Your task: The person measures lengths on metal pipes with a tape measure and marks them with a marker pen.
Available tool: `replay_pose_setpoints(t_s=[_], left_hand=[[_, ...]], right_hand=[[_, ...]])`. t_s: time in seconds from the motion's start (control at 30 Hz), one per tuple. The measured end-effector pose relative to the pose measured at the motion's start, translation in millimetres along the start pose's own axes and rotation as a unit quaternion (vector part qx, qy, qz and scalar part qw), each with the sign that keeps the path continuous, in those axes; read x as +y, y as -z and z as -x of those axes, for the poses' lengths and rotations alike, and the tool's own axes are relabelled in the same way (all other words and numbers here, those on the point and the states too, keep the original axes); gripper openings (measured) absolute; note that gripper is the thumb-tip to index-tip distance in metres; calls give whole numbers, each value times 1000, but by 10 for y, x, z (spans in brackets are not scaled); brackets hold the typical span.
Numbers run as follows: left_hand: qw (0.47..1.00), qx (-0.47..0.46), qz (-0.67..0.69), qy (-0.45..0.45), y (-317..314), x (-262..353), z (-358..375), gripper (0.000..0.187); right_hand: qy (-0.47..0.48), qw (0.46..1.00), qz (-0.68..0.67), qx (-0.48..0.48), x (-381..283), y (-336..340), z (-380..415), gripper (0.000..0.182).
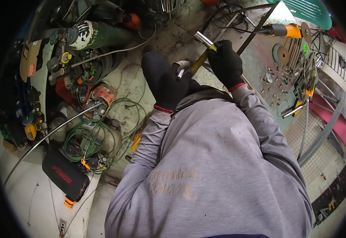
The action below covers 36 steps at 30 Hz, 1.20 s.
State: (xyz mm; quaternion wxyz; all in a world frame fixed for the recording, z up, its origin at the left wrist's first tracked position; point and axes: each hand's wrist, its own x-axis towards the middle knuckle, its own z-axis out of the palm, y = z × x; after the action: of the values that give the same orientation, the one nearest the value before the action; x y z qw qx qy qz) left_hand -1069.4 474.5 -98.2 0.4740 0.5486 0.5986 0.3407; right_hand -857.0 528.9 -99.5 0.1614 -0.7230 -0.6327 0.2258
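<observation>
My right hand [225, 61], in a black glove with a red cuff, is closed around a hammer near its head. The shiny metal head [203, 39] sticks out to the left of the fist, and the yellow handle [199, 62] slants down toward my other glove. My left hand [172, 87], gloved the same way, is closed over my lap, on a short shiny metal piece [180, 73] whose exact kind I cannot make out. The lower end of the handle is close to this hand; whether they touch is hidden.
An orange angle grinder [286, 30] lies on the metal worktable [256, 73] to the right, near a round disc [281, 54] and scattered metal bits. On the left are a gas cylinder [101, 35], a coiled green hose [83, 139] and a black case [65, 174].
</observation>
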Motion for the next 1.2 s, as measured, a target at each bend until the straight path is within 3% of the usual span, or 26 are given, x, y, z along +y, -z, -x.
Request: replay_pose_setpoints(t_s=[0.27, 0.73, 1.2], left_hand=[[995, -18, 84, 52, 101, -27, 46, 27], [997, 7, 40, -68, 59, -186, 51, 25], [997, 15, 9, -75, 70, -132, 86, 25]], right_hand=[[-16, 1000, 10, -12, -15, 9, -17, 40], [42, 999, 14, 30, 78, -63, -18, 40], [39, 998, 29, 40, 40, -77, -6, 38]])
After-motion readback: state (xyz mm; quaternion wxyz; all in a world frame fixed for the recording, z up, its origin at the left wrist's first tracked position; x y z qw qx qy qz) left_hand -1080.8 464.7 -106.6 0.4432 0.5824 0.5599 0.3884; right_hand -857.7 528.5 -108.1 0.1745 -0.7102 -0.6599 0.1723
